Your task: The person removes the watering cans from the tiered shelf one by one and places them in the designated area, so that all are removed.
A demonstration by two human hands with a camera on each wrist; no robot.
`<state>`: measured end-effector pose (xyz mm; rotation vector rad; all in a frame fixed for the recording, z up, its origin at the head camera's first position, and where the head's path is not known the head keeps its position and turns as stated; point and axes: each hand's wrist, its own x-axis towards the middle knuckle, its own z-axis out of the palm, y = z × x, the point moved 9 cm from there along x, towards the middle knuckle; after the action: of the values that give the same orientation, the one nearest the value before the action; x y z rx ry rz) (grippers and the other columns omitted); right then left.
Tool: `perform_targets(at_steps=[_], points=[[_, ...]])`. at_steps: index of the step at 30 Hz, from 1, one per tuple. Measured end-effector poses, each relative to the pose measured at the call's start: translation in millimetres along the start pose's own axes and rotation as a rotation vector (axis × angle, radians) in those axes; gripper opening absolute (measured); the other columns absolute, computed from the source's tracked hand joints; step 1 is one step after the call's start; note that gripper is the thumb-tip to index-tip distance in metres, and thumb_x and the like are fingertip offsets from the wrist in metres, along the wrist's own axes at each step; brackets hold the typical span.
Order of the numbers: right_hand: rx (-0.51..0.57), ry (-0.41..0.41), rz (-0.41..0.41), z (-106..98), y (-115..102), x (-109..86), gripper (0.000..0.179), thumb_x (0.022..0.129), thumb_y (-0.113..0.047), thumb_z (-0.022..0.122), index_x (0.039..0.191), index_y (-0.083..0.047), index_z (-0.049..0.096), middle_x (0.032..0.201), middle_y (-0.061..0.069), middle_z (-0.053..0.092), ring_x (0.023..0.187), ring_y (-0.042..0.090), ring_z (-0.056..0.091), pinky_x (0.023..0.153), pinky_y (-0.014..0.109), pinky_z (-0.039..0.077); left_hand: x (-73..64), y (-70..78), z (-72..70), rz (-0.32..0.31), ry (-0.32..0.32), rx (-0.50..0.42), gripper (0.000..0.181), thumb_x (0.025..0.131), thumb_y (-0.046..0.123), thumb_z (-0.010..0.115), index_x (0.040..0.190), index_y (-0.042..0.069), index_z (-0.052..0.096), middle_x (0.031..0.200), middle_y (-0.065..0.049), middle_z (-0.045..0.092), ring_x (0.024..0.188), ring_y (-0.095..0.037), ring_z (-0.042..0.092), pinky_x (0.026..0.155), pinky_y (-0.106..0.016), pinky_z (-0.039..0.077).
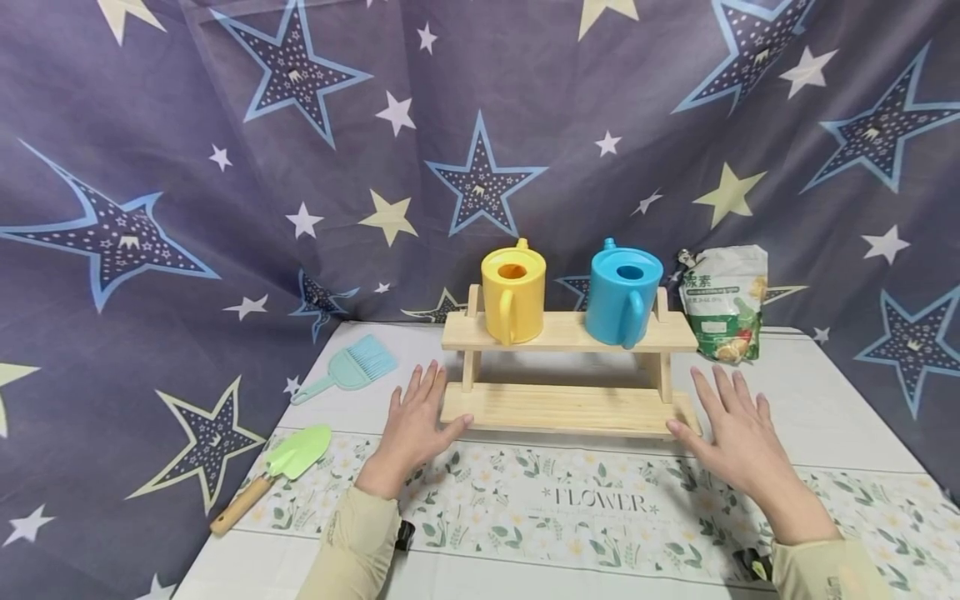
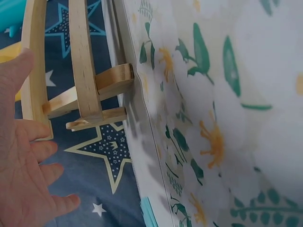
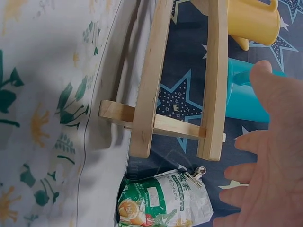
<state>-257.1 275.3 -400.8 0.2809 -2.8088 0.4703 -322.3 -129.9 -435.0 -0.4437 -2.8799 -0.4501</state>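
The left hand (image 1: 414, 423) and right hand (image 1: 742, 433) spread wide, holding nothing, near the wooden shelf's (image 1: 566, 407) two ends. A yellow watering can (image 1: 528, 302) and blue watering can (image 1: 609, 302) stand on top.

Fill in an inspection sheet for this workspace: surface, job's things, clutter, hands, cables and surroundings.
Surface: white table cover with a floral band reading FLOWER.
Job's things: two-level wooden stand; yellow watering can and blue watering can upright on its upper board, yellow to the left.
Clutter: light-blue brush and green trowel at left; printed pouch with a metal clip, beyond the stand's right end.
Hands: left hand and right hand spread at the stand's two ends, holding nothing; contact unclear.
Cables: nothing seen.
Surroundings: dark star-patterned cloth behind and at both sides.
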Motion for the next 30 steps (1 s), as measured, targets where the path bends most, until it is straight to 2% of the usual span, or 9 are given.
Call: perform_targets(at_steps=[5, 11, 15, 18, 22, 26, 30], points=[[0.024, 0.023, -0.017, -2.6, -2.2, 0.8, 0.085, 0.096, -0.051, 0.055, 0.156, -0.007, 0.015, 0.154, 0.034, 0.013, 0.142, 0.052, 0.000, 0.108, 0.072, -0.003, 6.6, -2.2, 3.9, -0.003, 0.003, -0.005, 0.090, 0.090, 0.063, 0.053, 0.154, 0.005, 0.025, 0.160, -0.014, 0.020, 0.147, -0.035, 0.010, 0.112, -0.066, 0.015], [0.057, 0.065, -0.032, -6.9, -6.1, 4.1, 0.080, 0.097, -0.047, 0.056, 0.155, -0.005, 0.019, 0.153, 0.034, 0.019, 0.142, 0.052, 0.007, 0.108, 0.073, 0.005, 14.8, -3.5, 10.7, -0.022, -0.007, -0.029, 0.089, 0.092, 0.062, 0.052, 0.154, 0.004, 0.025, 0.159, -0.018, 0.021, 0.147, -0.038, 0.010, 0.111, -0.066, 0.018], [0.080, 0.108, -0.046, -10.3, -9.0, 5.9, 0.071, 0.100, -0.037, 0.054, 0.153, -0.001, 0.023, 0.151, 0.034, 0.024, 0.140, 0.052, 0.014, 0.109, 0.070, 0.012, 21.5, -1.4, 14.9, -0.038, -0.014, -0.047, 0.085, 0.095, 0.058, 0.050, 0.153, 0.001, 0.026, 0.157, -0.023, 0.021, 0.146, -0.042, 0.010, 0.111, -0.065, 0.022], [0.104, 0.145, -0.057, -13.6, -13.3, 8.5, 0.066, 0.101, -0.030, 0.055, 0.152, 0.000, 0.026, 0.150, 0.033, 0.026, 0.138, 0.052, 0.021, 0.108, 0.068, 0.020, 26.8, -1.5, 16.1, -0.058, -0.008, -0.083, 0.081, 0.097, 0.054, 0.048, 0.152, -0.002, 0.026, 0.156, -0.025, 0.023, 0.145, -0.043, 0.013, 0.112, -0.061, 0.025], [0.148, 0.197, -0.078, -18.6, -18.8, 11.2, 0.061, 0.101, -0.025, 0.056, 0.150, 0.001, 0.031, 0.148, 0.032, 0.030, 0.134, 0.051, 0.029, 0.104, 0.068, 0.027, 33.7, 0.3, 17.0, -0.078, 0.004, -0.199, 0.076, 0.099, 0.047, 0.051, 0.150, -0.005, 0.028, 0.153, -0.027, 0.027, 0.143, -0.042, 0.020, 0.114, -0.055, 0.025], [0.182, 0.247, -0.107, -23.5, -25.4, 14.8, 0.055, 0.102, -0.023, 0.053, 0.147, 0.004, 0.035, 0.146, 0.031, 0.035, 0.131, 0.051, 0.034, 0.104, 0.065, 0.029, 39.4, -0.3, 21.1, -0.104, -0.011, -0.291, 0.074, 0.099, 0.044, 0.051, 0.150, -0.005, 0.027, 0.153, -0.027, 0.027, 0.143, -0.039, 0.023, 0.116, -0.050, 0.024], [0.212, 0.262, -0.116, -26.0, -30.7, 18.4, 0.052, 0.104, -0.020, 0.049, 0.147, 0.005, 0.035, 0.145, 0.032, 0.037, 0.132, 0.050, 0.035, 0.107, 0.063, 0.028, 43.3, -2.4, 26.4, -0.130, -0.020, -0.351, 0.072, 0.100, 0.040, 0.052, 0.149, -0.006, 0.027, 0.152, -0.027, 0.028, 0.141, -0.040, 0.027, 0.115, -0.050, 0.026]])
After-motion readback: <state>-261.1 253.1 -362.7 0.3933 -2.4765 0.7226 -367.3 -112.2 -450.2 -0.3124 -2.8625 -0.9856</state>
